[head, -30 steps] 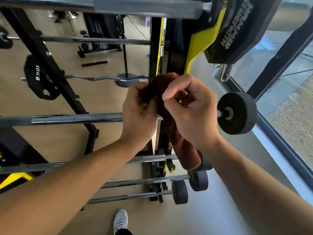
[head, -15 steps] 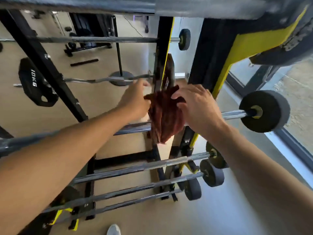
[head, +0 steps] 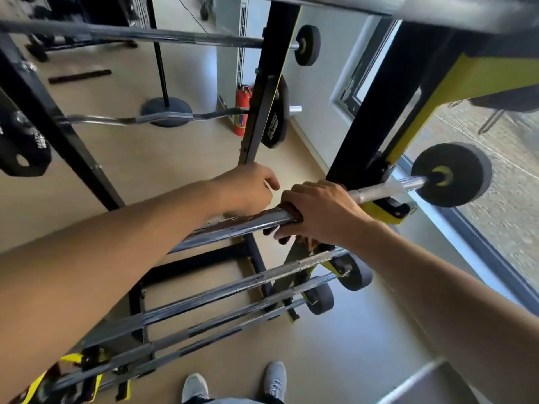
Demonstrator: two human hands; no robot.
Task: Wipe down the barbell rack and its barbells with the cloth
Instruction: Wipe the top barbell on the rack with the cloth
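Note:
The black and yellow barbell rack (head: 379, 112) rises ahead of me. A chrome barbell (head: 248, 224) rests across it at waist height, with a black end plate (head: 451, 174) to the right. My right hand (head: 323, 211) is wrapped over this bar just left of the upright. The dark red cloth (head: 292, 210) is pressed between palm and bar, with only its edge showing. My left hand (head: 248, 188) hovers just behind the bar with curled fingers; whether it pinches a cloth end is hidden.
Several more barbells (head: 221, 293) lie on lower pegs, one higher bar (head: 175, 37) crosses above, and a curl bar (head: 116, 119) sits behind. A red fire extinguisher (head: 242, 109) stands by the wall. A window (head: 510, 214) runs along the right. My shoes (head: 274, 380) are below.
The cloth was held up between both hands, then draped over the bar. Now my right hand has closed it around the bar and my left hand has drawn back behind.

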